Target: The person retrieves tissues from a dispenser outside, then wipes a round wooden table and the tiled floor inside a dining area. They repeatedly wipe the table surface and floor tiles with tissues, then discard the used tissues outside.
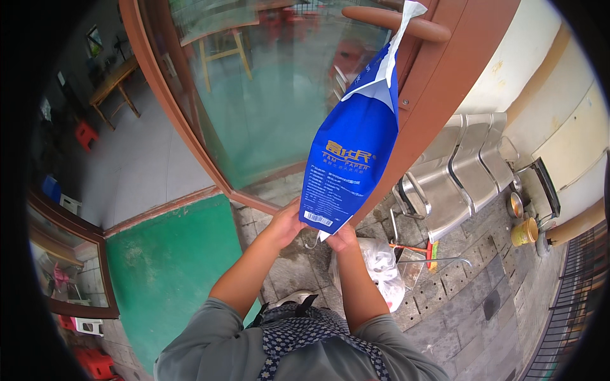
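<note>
A blue tissue-paper pack with printed writing and a barcode hangs from the brown door handle by its white top strip. At its lower left edge, my left hand grips the pack, its fingers partly hidden behind it. My right hand holds the lower right corner, where a small white flap sticks out. Most of the right fingers are hidden by the pack. The brown-framed glass door stands behind the pack.
Metal linked seats stand right of the door. White plastic bags and an orange-and-green broom are on the paving near my right arm. A yellow bucket sits farther right. Green matting covers the doorway's outer floor.
</note>
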A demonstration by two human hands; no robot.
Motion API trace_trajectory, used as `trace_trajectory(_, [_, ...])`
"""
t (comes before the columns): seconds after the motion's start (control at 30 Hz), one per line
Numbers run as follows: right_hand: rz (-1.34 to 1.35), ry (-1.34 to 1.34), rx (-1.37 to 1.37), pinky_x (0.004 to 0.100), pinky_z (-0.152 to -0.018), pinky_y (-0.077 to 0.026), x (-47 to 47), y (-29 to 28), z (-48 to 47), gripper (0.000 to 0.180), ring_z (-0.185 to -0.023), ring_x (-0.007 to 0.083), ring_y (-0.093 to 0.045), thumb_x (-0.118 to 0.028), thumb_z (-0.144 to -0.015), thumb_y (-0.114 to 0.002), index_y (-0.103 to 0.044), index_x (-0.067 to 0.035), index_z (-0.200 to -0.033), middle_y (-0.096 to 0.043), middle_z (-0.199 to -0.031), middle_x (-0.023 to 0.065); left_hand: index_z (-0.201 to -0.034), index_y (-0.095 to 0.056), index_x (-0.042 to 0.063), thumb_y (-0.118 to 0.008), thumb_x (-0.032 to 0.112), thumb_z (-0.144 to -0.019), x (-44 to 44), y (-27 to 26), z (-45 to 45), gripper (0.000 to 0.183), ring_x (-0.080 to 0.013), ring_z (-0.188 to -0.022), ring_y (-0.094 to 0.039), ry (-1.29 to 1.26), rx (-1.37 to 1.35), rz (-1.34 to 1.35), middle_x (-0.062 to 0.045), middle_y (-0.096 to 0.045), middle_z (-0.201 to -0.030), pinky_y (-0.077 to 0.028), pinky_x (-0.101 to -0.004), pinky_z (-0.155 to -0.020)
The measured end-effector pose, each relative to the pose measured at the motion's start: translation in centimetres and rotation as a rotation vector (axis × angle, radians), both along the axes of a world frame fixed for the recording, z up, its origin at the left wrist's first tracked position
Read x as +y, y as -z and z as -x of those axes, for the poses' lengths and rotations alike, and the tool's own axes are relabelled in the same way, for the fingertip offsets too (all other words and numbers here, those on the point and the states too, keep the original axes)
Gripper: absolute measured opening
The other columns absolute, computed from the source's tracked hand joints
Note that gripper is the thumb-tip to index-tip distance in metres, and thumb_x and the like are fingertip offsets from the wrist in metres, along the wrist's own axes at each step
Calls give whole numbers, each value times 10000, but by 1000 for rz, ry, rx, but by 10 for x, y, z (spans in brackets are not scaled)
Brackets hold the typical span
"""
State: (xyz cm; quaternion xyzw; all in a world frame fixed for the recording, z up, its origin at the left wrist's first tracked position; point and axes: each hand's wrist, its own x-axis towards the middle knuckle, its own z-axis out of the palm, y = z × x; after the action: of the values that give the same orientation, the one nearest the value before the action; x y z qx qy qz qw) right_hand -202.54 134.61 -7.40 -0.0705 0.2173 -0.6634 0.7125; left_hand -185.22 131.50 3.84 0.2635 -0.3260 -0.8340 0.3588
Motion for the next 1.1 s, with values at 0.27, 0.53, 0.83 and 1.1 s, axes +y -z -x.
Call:
trace_trajectory(0.27, [-298, 94, 261, 369, -865, -512, 105, 97, -2, 242, -1030, 205, -603, -80, -962, -495, -507, -79, -1204, -597, -1161, 83, -1330, -398, 117, -543, 515, -902, 59, 82, -2, 602, -206, -1257, -411, -17, -649, -160, -79, -476, -1330, -316, -431, -1025])
trace_trajectory(0.53, [-17, -462, 233, 348, -920, -470, 142, -29, 14, 340, -1075, 160, -572, -147, -956, -541, -482, -109, -1289, -586, -1195, 29, -1302, -466, 51, -543, 401, -935, 100, 118, -11, 513, -274, -1147, -558, 162, 1, -533, -132, -551, -1272, -443, -440, -979])
trace_trajectory(0.83, [-75, -50, 4, 399, -992, -411, 23, -34, 16, 475, -1198, 232, -495, -393, -992, -419, -448, -51, -1321, -513, -1315, 80, -1267, -481, 5, -602, 231, -919, 109, 123, -82, 432, -309, -1103, -591, -294, -270, -479, -154, -588, -1213, -482, -480, -942])
trace_trajectory(1.1, [300, -127, -408, 453, -902, -502, -16, -76, -3, 483, -1059, 319, -598, -389, -928, -514, -550, -14, -1230, -605, -1186, 183, -1209, -522, 26, -576, 205, -934, 112, 162, -125, 332, -278, -1010, -622, -499, -377, -496, -106, -622, -1121, -512, -457, -875])
